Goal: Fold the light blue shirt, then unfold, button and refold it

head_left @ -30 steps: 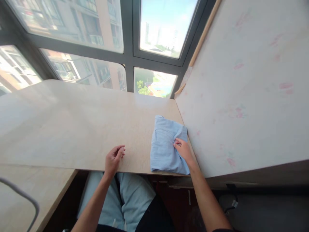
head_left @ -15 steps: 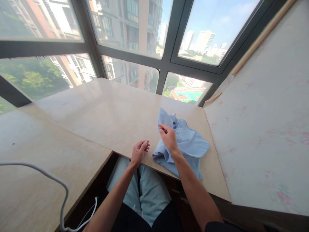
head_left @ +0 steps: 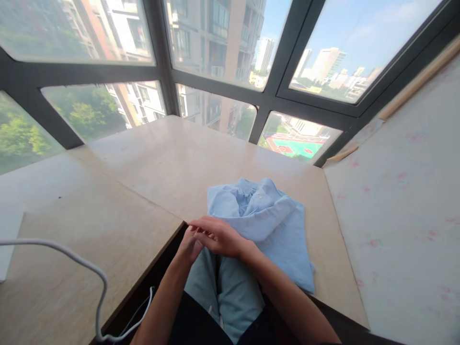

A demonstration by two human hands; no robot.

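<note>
A light blue button-up shirt (head_left: pixel 283 249) lies on the stone-like sill in front of me, its collar towards the windows and one sleeve or fold lying across its front. My right hand (head_left: pixel 218 235) is at the shirt's near left edge, fingers stretched to the left and not gripping cloth that I can see. Just below it, over the sill's inner corner, is my left hand (head_left: pixel 191 243). The two hands overlap and seem to touch. The right hand covers most of the left fingers, so their pose is hidden.
The pale sill (head_left: pixel 154 167) runs under dark-framed windows and bends towards me on the left. A white cable (head_left: pixel 72 261) loops over its left part, with a white flat item (head_left: pixel 10 249) behind. A flowered wall (head_left: pixel 398 225) bounds the right. My legs (head_left: pixel 235 292) are below the edge.
The shirt went from a bunched heap to lying flatter and wider, reaching further left. My right hand came off the shirt, down and left to my left hand. The view has turned slightly left.
</note>
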